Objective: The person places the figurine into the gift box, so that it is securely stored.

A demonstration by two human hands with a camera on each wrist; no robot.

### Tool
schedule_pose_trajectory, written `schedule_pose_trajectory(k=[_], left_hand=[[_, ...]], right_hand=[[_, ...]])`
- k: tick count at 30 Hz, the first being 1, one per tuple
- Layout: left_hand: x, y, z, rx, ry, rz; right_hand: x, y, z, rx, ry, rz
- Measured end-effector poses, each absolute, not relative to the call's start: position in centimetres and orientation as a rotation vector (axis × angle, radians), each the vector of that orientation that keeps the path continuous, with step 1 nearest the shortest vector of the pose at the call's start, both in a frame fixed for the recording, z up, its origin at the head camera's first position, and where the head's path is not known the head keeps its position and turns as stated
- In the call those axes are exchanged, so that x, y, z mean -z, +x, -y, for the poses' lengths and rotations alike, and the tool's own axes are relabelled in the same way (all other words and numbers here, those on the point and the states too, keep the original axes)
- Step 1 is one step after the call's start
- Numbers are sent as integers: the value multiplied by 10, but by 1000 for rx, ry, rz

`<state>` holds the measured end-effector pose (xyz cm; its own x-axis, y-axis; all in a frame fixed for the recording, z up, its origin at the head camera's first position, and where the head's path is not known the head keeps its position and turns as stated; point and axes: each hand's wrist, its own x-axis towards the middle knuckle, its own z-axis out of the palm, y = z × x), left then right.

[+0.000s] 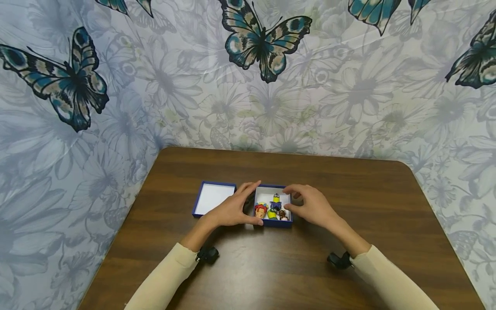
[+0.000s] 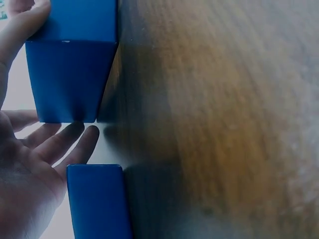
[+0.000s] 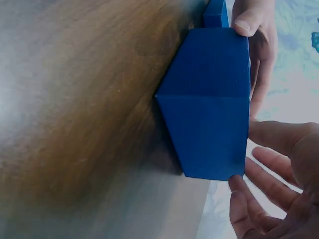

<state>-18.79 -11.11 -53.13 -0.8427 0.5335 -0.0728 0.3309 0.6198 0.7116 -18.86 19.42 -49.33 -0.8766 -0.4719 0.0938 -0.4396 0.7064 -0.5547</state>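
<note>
A blue box point(image 1: 277, 224) with a white inside lies open on the table. Inside it are a figurine with red on top point(image 1: 261, 210), a yellow and dark blue one point(image 1: 276, 201), a yellow-green one point(image 1: 272, 214) and a small brown one point(image 1: 283, 215). My left hand point(image 1: 235, 207) spans the box's left end, its thumb at the near corner and its fingers toward the far one. At the right end, my right hand point(image 1: 313, 206) holds the wall with thumb and bent fingers. The right wrist view shows the left thumb point(image 3: 247, 22) on the near face's rim.
Just left of the box lies a shallow blue lid or tray point(image 1: 214, 198), white inside, partly behind my left hand. Both stand on a brown wooden table point(image 1: 271, 267) with rounded far corners. Behind it hangs a butterfly-patterned cloth or wall covering point(image 1: 337, 107).
</note>
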Motion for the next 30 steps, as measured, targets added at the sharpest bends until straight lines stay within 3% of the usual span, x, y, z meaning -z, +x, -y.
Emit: schedule_pose_trajectory(k=[15,30], left_hand=[[521,-175,123,-1179,697,-2517],[513,-163,189,-1300,662,-2684]], right_hand=[[480,-183,-177,1068,-839,-2844],[475,-193,-110,1028,-794,-2620]])
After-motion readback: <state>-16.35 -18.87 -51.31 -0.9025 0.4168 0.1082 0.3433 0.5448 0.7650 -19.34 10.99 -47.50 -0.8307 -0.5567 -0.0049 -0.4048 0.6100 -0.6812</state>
